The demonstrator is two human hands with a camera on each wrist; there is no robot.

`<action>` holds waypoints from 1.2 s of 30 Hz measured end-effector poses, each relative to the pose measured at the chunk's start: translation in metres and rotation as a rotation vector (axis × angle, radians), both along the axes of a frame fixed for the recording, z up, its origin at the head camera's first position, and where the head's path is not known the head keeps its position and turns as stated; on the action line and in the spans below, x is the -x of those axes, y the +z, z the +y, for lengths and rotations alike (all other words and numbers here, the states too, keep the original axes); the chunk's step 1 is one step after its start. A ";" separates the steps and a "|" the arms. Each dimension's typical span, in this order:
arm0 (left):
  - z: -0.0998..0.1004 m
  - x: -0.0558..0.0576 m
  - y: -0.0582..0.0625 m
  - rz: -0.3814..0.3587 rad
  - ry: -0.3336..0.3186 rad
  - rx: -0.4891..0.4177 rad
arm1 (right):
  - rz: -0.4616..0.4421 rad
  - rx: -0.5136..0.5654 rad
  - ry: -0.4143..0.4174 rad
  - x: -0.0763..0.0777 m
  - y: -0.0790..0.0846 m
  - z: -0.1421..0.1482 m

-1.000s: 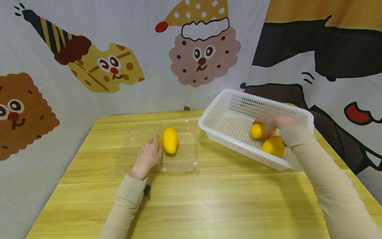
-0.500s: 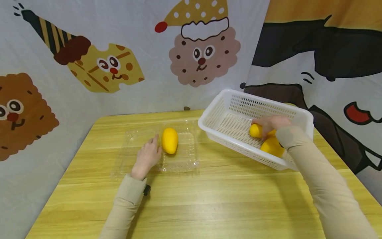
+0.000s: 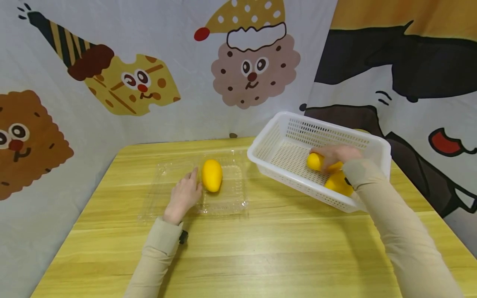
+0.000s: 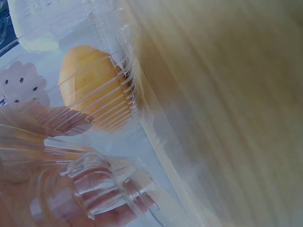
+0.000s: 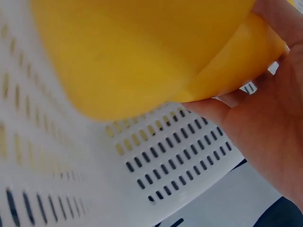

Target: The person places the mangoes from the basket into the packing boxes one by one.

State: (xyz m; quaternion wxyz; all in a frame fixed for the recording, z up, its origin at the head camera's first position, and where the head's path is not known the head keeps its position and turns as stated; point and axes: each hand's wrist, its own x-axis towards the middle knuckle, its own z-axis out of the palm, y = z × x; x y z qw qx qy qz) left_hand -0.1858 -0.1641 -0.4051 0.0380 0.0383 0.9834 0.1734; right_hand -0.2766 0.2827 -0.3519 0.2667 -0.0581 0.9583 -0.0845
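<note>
In the white basket [image 3: 320, 184], my right hand [image 3: 337, 154] grips a yellow mango [image 3: 314, 161] from above, its fingers across the fruit. The right wrist view has this mango [image 5: 241, 61] between thumb and fingers, partly behind a nearer mango [image 5: 118, 56]. That other mango [image 3: 340, 184] lies against the basket's near side. To the left, a clear plastic clamshell container [image 3: 227, 203] lies unfolded on the table, one mango [image 3: 211, 176] in its right half. My left hand [image 3: 185, 192] holds the container along its middle edge, fingers showing through the plastic in the left wrist view.
The wooden table [image 3: 238, 256] reaches back to a white curtain [image 3: 193, 116] printed with cartoon figures. The basket's raised walls surround my right hand and stand right of the container, with a strip of table between them.
My right hand has shifted slightly left within the basket, and the gripped mango has moved left with it. The left hand, the container and its mango stay put.
</note>
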 end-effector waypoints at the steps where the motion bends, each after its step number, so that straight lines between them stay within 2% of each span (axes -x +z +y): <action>1: 0.000 0.000 0.000 0.000 -0.001 0.000 | -0.003 -0.005 0.044 0.002 -0.001 -0.001; 2: 0.000 0.000 0.000 0.001 -0.002 0.001 | -0.003 -0.019 0.099 0.005 -0.002 -0.003; 4: 0.000 0.000 0.000 0.001 -0.002 0.004 | -0.011 -0.007 0.146 0.009 -0.004 -0.007; 12: 0.000 0.000 0.001 -0.002 0.002 0.005 | 0.051 0.103 0.216 0.015 0.001 -0.023; 19: 0.000 0.000 0.001 -0.011 0.001 -0.006 | 0.141 0.149 0.278 0.015 0.010 -0.038; 30: 0.000 -0.001 0.001 0.000 0.000 -0.004 | 0.282 0.195 0.310 0.005 0.032 -0.072; 36: 0.000 0.000 0.000 0.010 0.000 -0.001 | 0.325 0.189 0.292 -0.004 0.046 -0.099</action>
